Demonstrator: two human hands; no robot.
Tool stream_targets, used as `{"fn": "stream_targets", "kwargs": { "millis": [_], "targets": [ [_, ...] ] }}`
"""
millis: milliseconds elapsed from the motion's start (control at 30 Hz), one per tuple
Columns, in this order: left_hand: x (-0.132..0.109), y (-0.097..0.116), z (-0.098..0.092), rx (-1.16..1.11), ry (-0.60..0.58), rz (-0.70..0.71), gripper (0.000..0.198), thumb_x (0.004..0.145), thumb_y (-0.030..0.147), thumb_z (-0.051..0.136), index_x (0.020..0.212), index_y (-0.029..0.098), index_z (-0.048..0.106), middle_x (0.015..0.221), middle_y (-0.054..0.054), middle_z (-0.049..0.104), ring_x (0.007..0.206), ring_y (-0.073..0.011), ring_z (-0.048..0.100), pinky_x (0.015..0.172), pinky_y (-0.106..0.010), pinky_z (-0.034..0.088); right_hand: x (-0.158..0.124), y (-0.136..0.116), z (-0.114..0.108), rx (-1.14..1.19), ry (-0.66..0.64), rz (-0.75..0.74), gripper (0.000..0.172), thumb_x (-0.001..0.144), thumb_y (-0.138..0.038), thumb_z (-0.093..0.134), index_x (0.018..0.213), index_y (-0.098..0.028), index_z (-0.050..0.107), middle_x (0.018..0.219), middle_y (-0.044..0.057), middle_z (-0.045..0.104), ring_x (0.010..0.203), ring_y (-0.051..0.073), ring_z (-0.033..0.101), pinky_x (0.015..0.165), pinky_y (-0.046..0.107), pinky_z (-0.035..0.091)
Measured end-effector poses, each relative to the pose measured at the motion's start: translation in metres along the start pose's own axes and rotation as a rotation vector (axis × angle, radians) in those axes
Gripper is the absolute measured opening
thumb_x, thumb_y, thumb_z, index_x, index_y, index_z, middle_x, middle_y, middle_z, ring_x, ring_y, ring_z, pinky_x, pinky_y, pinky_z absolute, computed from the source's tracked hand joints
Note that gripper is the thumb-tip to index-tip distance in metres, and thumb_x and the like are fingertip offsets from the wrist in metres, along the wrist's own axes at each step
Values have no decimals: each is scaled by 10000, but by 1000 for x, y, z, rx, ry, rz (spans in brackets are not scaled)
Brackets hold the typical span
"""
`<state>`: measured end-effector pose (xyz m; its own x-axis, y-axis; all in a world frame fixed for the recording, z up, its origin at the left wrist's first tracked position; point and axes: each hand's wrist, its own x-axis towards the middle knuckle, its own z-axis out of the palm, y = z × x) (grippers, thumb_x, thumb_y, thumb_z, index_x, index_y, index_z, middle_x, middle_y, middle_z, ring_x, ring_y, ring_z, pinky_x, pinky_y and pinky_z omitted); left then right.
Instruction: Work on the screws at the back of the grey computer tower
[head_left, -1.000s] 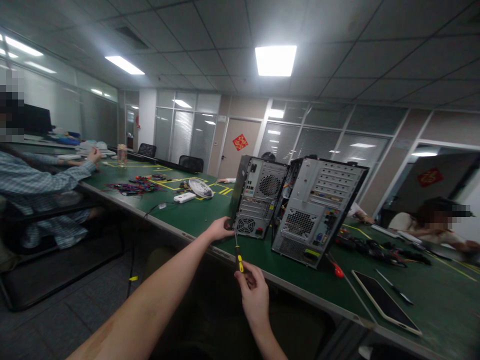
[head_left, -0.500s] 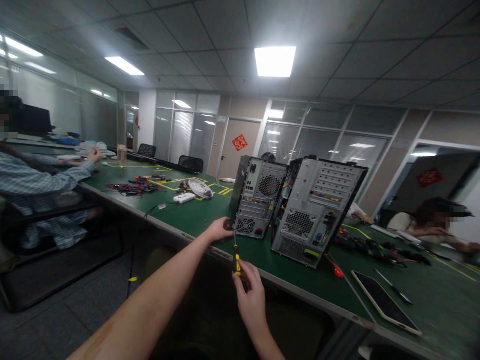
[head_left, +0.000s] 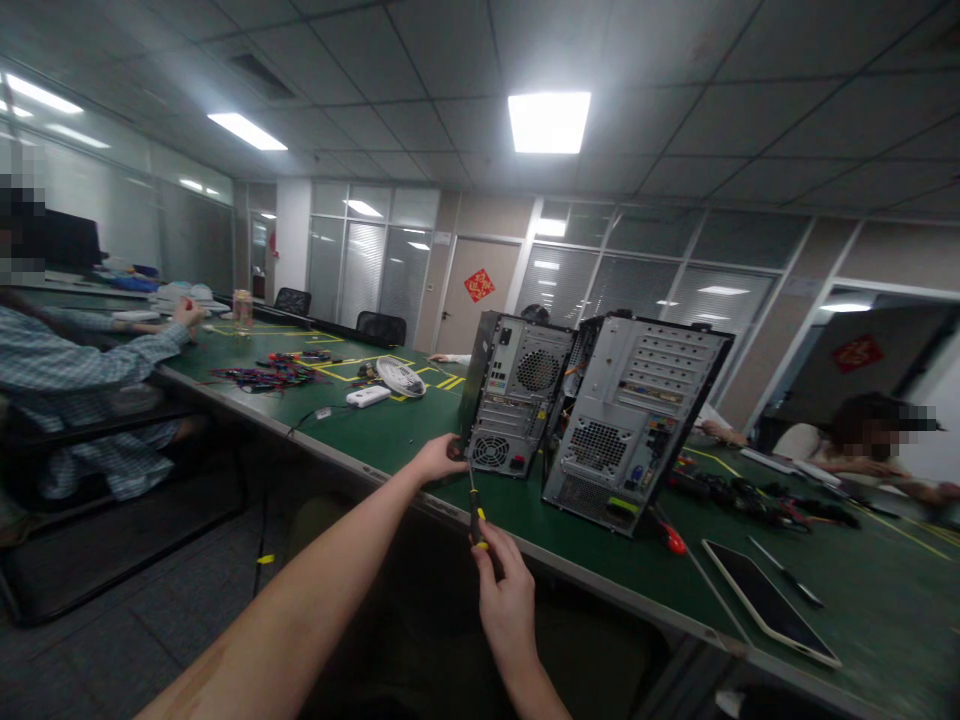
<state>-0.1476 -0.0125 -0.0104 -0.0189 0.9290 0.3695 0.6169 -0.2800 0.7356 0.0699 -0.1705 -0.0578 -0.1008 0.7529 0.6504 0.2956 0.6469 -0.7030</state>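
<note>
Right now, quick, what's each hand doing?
Left hand: rests against the bottom corner of the left PC case; grip cannot be told.
Right hand: closed on the screwdriver, tip up at the case.

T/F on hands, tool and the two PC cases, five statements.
1. The right hand holds a yellow-and-black screwdriver. True.
2. The left hand rests at the lower corner of the smaller grey computer tower. True.
3. The towers show their front panels. False: rear panels with fans and ports face the camera.
4. A tablet lies flat on the green table. True.
5. The left hand holds the white remote. False: it lies apart.
</note>
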Motion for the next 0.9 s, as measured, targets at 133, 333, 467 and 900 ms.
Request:
{"fn": "stream_targets", "kwargs": {
  "millis": [133,333,467,900],
  "targets": [
    [0,0,0,-4,3,8,765,658,396,847,1325,120,593,1037,-95,734,916,-217,702,805,-275,541,-1,5,1,49,5,69,344,937,-356,595,1217,-207,727,1240,115,716,1157,266,676,1025,409,521],
    [2,-4,1,-11,3,10,782,652,422,852,1327,123,593,1034,-91,737,912,-215,706,800,-272,543,-1,14,4,204,17,199,418,909,-421,638,1225,-152,692,1201,139,729,1067,276,723,949,407,575],
    [2,-3,1,7,1,18,779,664,402,845,1339,112,585,1037,-91,735,918,-211,705,801,-267,540,-1,12,3,80,13,72,351,930,-374,627,1220,-195,712,1223,122,712,1127,264,680,991,412,545],
    [0,1,0,29,3,14,760,663,393,842,1329,119,596,1038,-91,736,921,-220,705,815,-280,540,0,2,1,-158,20,-105,313,943,-277,604,1230,-250,727,1230,104,656,1140,239,646,1001,372,528]
  ]
}}
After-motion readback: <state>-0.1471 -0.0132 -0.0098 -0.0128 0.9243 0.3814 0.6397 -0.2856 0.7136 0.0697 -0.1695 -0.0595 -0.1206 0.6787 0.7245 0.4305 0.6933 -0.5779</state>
